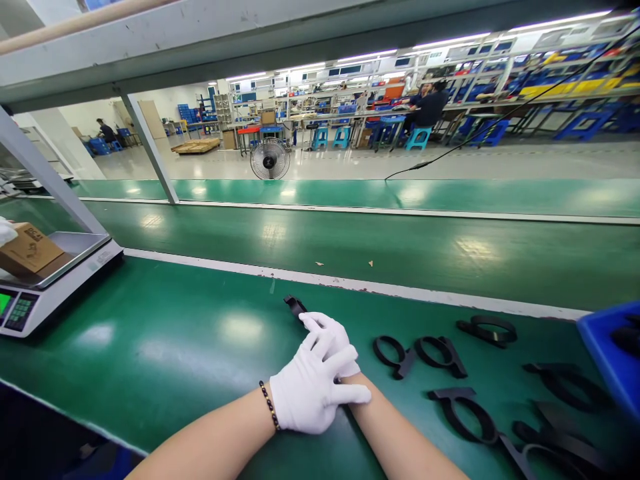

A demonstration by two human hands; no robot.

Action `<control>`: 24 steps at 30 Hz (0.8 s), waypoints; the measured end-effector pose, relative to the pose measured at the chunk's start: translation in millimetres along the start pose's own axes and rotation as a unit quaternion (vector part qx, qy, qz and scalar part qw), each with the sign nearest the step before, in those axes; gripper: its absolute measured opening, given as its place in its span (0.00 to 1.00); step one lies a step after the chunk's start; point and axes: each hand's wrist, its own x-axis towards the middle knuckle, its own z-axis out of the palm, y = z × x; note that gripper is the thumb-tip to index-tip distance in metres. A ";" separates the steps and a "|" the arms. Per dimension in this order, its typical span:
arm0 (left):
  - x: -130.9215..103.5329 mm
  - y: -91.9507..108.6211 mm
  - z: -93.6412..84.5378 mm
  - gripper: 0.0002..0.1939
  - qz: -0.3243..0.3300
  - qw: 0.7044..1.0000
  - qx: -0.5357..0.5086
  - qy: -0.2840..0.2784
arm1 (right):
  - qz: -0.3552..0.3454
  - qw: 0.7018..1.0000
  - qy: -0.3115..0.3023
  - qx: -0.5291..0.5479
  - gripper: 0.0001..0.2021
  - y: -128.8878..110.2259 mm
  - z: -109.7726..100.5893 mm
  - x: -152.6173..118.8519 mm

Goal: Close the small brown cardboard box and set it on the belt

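Left hand (313, 393), white-gloved, lies over right hand (333, 340) at lower centre of the green desk (165, 347); right holds a black clip (295, 305), grip mostly hidden. More black ring clips (417, 353) lie lower right beside a blue bin (607, 353); a scale (50, 287) with a cardboard box (27, 248) stands far left.

Not much to read from where I'm standing. Far left, on the weighing scale (75, 267), sits a brown cardboard box (29, 249), and its top carries dark printed lettering, a short word in capitals with a smaller line and a small mark beneath it, but it's too tilted and blurred for me to make out a single letter. The scale's green display (4, 303) at the near left edge shows no digits I can read, and its keypad (20, 312) has keys whose markings are too small. Across the aisle, the fan (270, 159) has a small emblem at its hub, unreadable.
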 end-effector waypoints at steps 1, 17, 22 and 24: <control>0.0 -0.4 0.3 0.20 -0.012 1.000 0.007 0.006 | 0.001 1.000 -0.002 0.009 0.13 0.4 0.5 -1.7; 0.9 2.9 -0.1 0.22 0.022 0.999 0.016 -0.023 | -0.002 0.999 -0.005 -0.048 0.13 -5.5 -1.9 -0.5; 1.2 8.1 -4.6 0.23 0.059 0.998 0.004 -0.031 | -0.008 0.996 -0.009 -0.092 0.14 3.8 -0.7 2.2; 1.7 10.4 -5.7 0.22 0.084 0.996 -0.008 -0.037 | -0.015 0.994 -0.007 -0.107 0.15 8.8 2.0 4.0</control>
